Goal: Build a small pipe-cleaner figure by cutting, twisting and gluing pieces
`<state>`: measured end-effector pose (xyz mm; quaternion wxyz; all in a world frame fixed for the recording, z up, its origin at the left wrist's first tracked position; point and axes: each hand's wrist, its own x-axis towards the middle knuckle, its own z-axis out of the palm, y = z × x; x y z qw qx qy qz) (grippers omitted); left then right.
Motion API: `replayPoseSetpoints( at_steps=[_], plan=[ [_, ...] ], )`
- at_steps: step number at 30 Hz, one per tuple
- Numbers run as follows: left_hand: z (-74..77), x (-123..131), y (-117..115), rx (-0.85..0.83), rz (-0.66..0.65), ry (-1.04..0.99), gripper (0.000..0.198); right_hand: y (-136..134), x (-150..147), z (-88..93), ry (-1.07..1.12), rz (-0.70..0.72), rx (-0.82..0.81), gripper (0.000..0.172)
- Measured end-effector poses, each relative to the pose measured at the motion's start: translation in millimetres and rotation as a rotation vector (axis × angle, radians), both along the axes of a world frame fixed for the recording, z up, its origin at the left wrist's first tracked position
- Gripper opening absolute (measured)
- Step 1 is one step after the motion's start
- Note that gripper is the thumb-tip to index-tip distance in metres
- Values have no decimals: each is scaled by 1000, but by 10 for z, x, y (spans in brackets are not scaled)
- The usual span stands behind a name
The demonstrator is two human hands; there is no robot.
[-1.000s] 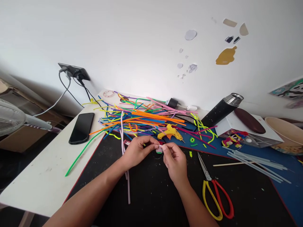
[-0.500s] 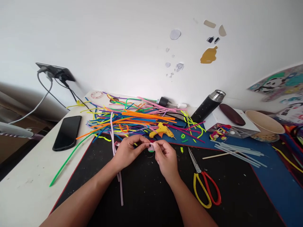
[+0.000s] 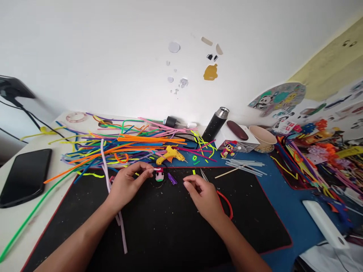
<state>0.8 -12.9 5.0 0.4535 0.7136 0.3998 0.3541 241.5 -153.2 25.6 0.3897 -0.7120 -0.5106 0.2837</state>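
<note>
My left hand (image 3: 130, 185) pinches a short pale pink pipe cleaner piece (image 3: 157, 169) between thumb and forefinger. Just below and behind that piece lies a small fuzzy figure (image 3: 159, 176) in dark pink, pale pink and green. A bent purple pipe cleaner piece (image 3: 172, 178) rests on the black mat (image 3: 159, 234) between my hands. My right hand (image 3: 202, 194) hovers over the mat, thumb and forefinger slightly apart, with nothing visible in them. It partly covers the scissors (image 3: 227, 204). Long pale lilac pipe cleaners (image 3: 122, 232) run beneath my left hand.
A heap of coloured pipe cleaners (image 3: 136, 139) spreads along the back, with a yellow glue gun (image 3: 171, 154) in front. A black flask (image 3: 215, 124), glue sticks (image 3: 246, 166) and a bowl (image 3: 262, 138) stand or lie to the right. A phone (image 3: 27, 175) is at left.
My hands have moved apart; the pale pink piece stays in my left fingers. The small figure and purple piece now show between them. The view has turned right.
</note>
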Motion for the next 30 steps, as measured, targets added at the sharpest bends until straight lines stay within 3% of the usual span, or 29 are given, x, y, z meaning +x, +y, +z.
replayPoseSetpoints(
  at_steps=[6, 11, 16, 30],
  plan=[
    [-48, -9, 37, -80, 44, -16, 41, -581, 476, 92, -328, -71, -213, 31],
    [-58, 3, 46, -111, 41, -37, 43, -903, 580, 50, -551, -65, -364, 41],
    [-44, -1, 46, -113, 46, -45, 43, -943, 559, -92, -628, -61, -421, 43],
    [10, -13, 41, -64, 32, -44, 35, -967, 760, -159, -645, -58, -345, 36]
  ],
)
